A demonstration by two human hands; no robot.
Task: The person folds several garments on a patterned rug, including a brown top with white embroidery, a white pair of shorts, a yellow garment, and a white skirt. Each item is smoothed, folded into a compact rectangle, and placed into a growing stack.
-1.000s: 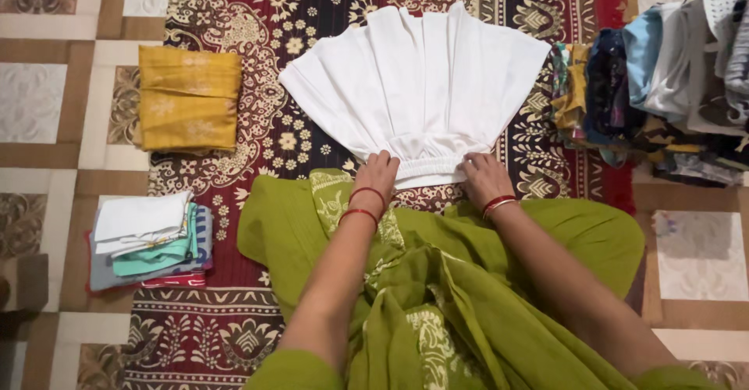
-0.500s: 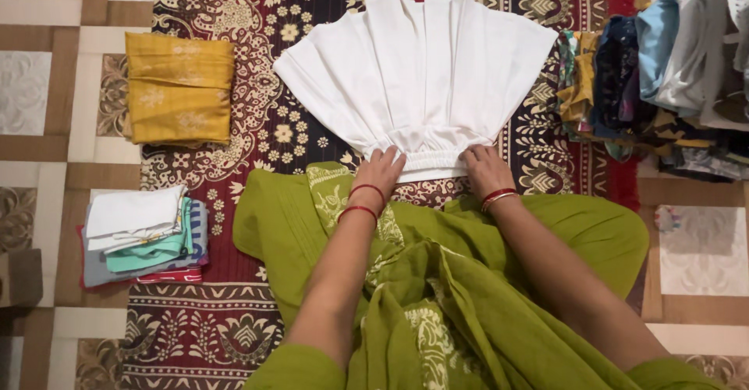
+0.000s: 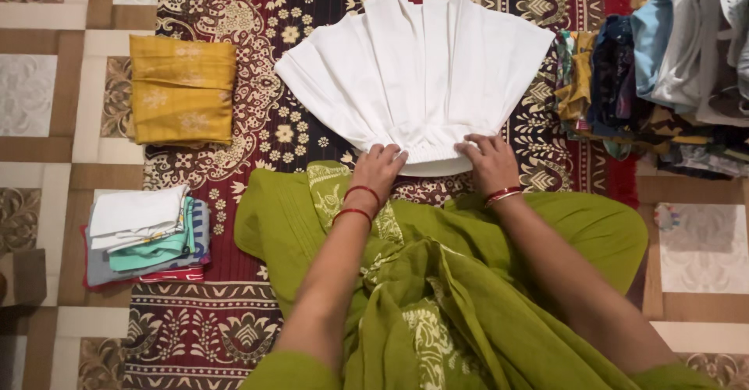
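A white pleated skirt (image 3: 421,70) lies fanned out on a dark red patterned rug (image 3: 226,15), its gathered waistband toward me. My left hand (image 3: 380,168) rests on the left end of the waistband, fingers curled over the fabric. On the right end sits my right hand (image 3: 490,160), pressing the band flat. Both wrists carry red bangles. My lap is covered by green patterned cloth (image 3: 437,281).
A folded mustard-yellow cloth (image 3: 182,90) lies at the rug's left edge. Below it is a small stack of folded white, teal and grey clothes (image 3: 144,234). A heap of unfolded mixed garments (image 3: 663,78) sits at the right. Tiled floor (image 3: 39,86) surrounds the rug.
The view has shifted slightly. Both hands stay on the skirt's waistband, with the left one edged a little along the band.
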